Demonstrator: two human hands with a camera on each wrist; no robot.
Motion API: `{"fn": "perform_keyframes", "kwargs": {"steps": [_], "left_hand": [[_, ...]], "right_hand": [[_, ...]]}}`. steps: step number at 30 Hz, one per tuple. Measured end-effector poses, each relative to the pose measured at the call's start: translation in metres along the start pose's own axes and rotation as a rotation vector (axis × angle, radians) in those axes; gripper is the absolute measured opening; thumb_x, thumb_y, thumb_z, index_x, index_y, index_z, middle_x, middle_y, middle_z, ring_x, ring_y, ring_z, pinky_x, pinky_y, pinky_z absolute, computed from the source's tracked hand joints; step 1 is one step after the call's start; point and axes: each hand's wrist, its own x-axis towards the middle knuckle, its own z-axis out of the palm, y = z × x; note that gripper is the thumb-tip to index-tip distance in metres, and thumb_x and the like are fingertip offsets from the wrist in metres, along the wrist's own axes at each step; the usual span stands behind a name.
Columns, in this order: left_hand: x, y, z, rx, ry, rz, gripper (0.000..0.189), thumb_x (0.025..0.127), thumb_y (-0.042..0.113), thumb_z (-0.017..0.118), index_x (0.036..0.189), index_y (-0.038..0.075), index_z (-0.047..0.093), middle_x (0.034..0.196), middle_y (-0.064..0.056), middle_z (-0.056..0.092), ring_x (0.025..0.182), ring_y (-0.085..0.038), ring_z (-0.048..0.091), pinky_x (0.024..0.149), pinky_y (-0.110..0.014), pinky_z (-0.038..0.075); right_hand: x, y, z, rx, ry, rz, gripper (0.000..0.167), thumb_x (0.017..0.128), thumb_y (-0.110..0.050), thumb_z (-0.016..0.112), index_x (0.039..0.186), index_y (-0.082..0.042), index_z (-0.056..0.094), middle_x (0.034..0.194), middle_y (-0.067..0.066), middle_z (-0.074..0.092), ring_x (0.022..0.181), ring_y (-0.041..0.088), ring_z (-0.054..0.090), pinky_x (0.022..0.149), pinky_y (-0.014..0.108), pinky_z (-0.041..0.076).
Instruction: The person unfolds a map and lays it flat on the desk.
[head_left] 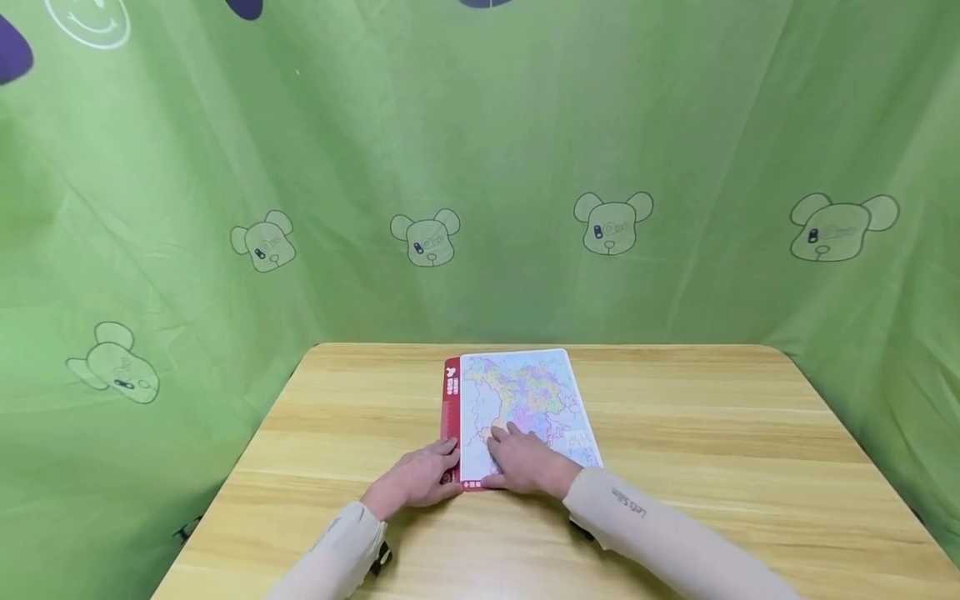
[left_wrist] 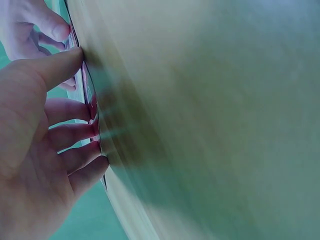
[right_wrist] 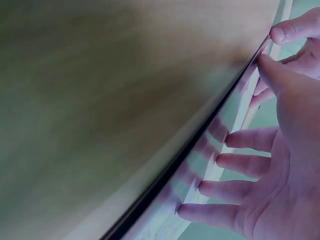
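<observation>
- At the left, and going around behind to the right, a green curtain [head_left: 510, 125] was hanging, with printed bear heads [head_left: 120, 371] on it.
- In front of it stood a wooden table [head_left: 750, 433] with light brown grain and rounded far corners.
- At the near left, a pale sleeve [head_left: 333, 550] covered the forearm, and a small dark piece [head_left: 382, 557] showed below its cuff.
- The left hand [head_left: 420, 477] rested at the near left corner of the map board; its fingers were rather straight, with small gaps, and the thumb was apart from them.
- Under those fingers ran a red strip [head_left: 450, 417] with white print, which made the left side of the board.
- The map board [head_left: 517, 392] lay around the middle of the table, its far edge near the table's far edge. It was thin and shiny, with coloured regions inside a white border.
- The right hand [head_left: 525, 461] rested on the near part of the map, its fingers extended and slightly spread, its thumb by the near edge. It clamped nothing.
- At the near right was the other pale sleeve [head_left: 660, 525], with dark lettering.
</observation>
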Motion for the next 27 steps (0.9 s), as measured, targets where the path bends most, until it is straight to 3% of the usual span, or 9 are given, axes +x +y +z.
{"fn": "perform_keyframes", "kwargs": {"steps": [8,18,27], "left_hand": [[0.0,0.0,-0.001,-0.005,0.0,-0.014,0.063,0.092,0.043,0.057,0.138,0.001,0.047,0.146,-0.016,0.038,0.134,-0.029,0.035,0.108,-0.038,0.034],[0.0,0.0,-0.001,0.003,0.005,0.014,0.062,0.092,0.042,0.058,0.137,0.001,0.048,0.146,-0.018,0.038,0.134,-0.029,0.035,0.107,-0.036,0.034],[-0.001,-0.002,-0.001,-0.014,0.0,0.008,0.063,0.092,0.043,0.057,0.138,0.001,0.046,0.147,-0.017,0.036,0.135,-0.029,0.034,0.108,-0.036,0.033]], "right_hand": [[0.006,-0.008,0.001,-0.007,-0.014,-0.019,0.087,0.082,-0.068,0.054,0.136,-0.001,0.048,0.143,0.017,0.042,0.129,0.04,0.038,0.094,0.057,0.043],[0.006,-0.015,0.004,-0.106,-0.001,-0.069,0.079,0.087,-0.065,0.047,0.133,-0.001,0.051,0.14,0.016,0.045,0.125,0.036,0.045,0.094,0.048,0.047],[0.003,-0.009,0.0,-0.084,0.045,-0.127,0.073,0.092,-0.062,0.043,0.129,0.0,0.055,0.135,0.018,0.05,0.122,0.034,0.049,0.097,0.044,0.045]]}}
